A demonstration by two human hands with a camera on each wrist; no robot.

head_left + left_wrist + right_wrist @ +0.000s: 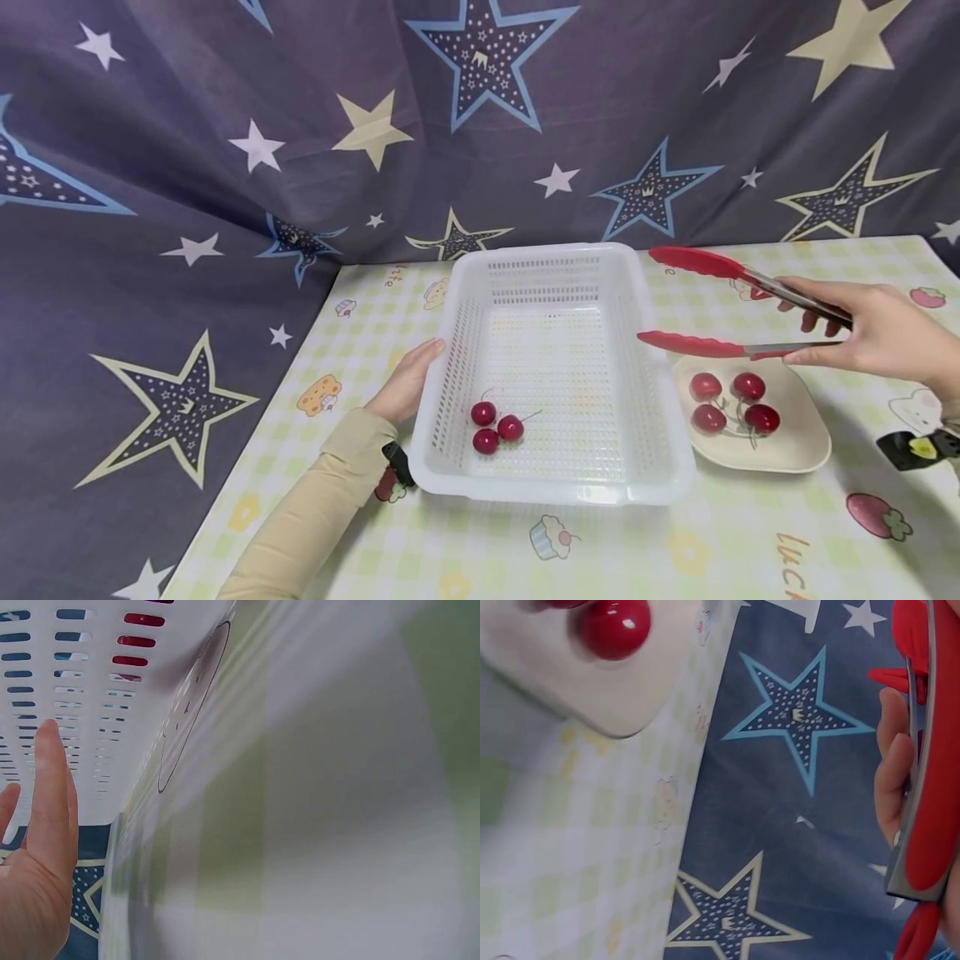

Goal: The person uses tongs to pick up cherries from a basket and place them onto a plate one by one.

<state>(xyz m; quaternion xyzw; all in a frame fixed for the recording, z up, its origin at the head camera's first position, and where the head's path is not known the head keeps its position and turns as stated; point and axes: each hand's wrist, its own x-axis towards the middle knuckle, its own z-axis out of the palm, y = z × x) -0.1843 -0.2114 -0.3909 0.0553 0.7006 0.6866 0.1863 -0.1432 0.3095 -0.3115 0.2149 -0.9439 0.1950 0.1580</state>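
A pair of red-tipped kitchen tongs (697,262) is gripped by my right hand (892,329), its arms spread apart with nothing between them. The tips hover by the basket's right rim, above the far end of a cream plate (806,417). Several red cherries (748,386) with stems lie on that plate. My left hand (408,382) touches the left side of a white perforated plastic basket (551,490), its fingers (51,780) straight along the wall in the left wrist view. Inside the basket, three cherries (510,427) sit together near the front left corner.
A green and white checked tablecloth (607,550) with cartoon prints covers the table. Behind it and to the left hangs a dark blue curtain (480,183) with stars. The plate stands close against the basket's right side.
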